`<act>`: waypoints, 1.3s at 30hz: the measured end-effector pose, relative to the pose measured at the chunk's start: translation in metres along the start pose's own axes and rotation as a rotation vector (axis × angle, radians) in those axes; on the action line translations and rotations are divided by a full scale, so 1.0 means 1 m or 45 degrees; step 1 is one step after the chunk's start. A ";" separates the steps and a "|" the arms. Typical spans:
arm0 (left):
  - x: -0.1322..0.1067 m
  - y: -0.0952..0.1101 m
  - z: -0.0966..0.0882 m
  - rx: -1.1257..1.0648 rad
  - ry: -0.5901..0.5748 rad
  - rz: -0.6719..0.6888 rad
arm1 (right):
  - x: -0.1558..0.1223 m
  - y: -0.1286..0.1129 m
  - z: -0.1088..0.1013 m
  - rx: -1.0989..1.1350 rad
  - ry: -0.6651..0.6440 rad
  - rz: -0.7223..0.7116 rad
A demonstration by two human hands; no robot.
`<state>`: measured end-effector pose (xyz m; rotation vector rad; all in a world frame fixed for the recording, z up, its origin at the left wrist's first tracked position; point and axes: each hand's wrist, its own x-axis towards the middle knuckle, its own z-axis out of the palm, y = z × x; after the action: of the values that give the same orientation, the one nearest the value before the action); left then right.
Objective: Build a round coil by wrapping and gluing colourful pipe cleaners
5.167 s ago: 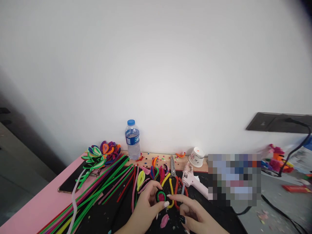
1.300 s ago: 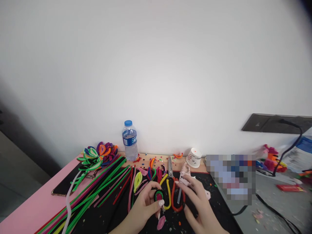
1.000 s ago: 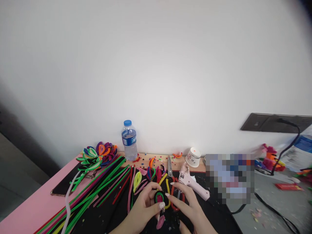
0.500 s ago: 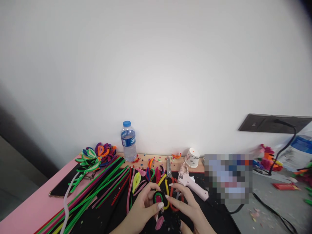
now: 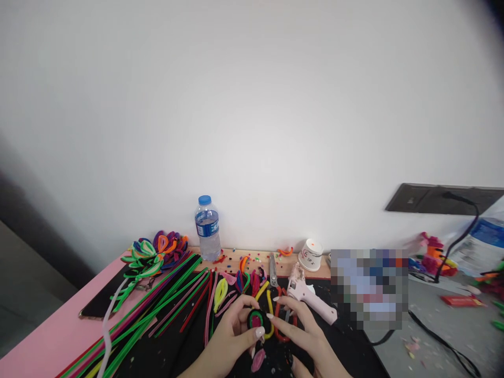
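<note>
- Pipe-cleaner coil (image 5: 256, 318): at six o'clock in view, over the black mat (image 5: 185, 353), pinched by the left hand (image 5: 232, 338).
- Right hand (image 5: 305, 336): fingers loose, one fingertip (image 5: 270, 316) touching its three-o'clock edge.
- Glue gun (image 5: 311, 298): two o'clock of it.

One head-worn view faces forward over the desk (image 5: 59, 331); wall (image 5: 252, 105) fills most, hands at bottom centre.

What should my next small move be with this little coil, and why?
Probably press a fingertip of the right hand firmly against the coil while the left hand pinches it: that fingertip touches its right edge, and the glue gun lies on the mat, out of hand.
</note>
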<state>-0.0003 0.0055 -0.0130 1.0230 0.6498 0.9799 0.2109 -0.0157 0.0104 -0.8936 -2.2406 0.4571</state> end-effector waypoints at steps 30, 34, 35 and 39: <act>0.001 -0.005 -0.004 0.038 0.026 0.006 | 0.005 -0.002 -0.003 0.221 0.036 0.075; 0.000 -0.004 -0.002 0.035 0.033 0.007 | 0.002 0.009 0.005 0.220 0.000 0.038; 0.000 -0.003 -0.002 0.033 0.033 0.004 | 0.001 0.012 0.008 0.210 -0.002 -0.002; -0.001 -0.002 -0.002 0.050 0.025 0.004 | -0.001 0.020 0.014 0.126 -0.052 0.070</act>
<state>-0.0016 0.0045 -0.0155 1.0499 0.6862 0.9847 0.2112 -0.0037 -0.0101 -0.9029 -2.2138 0.6113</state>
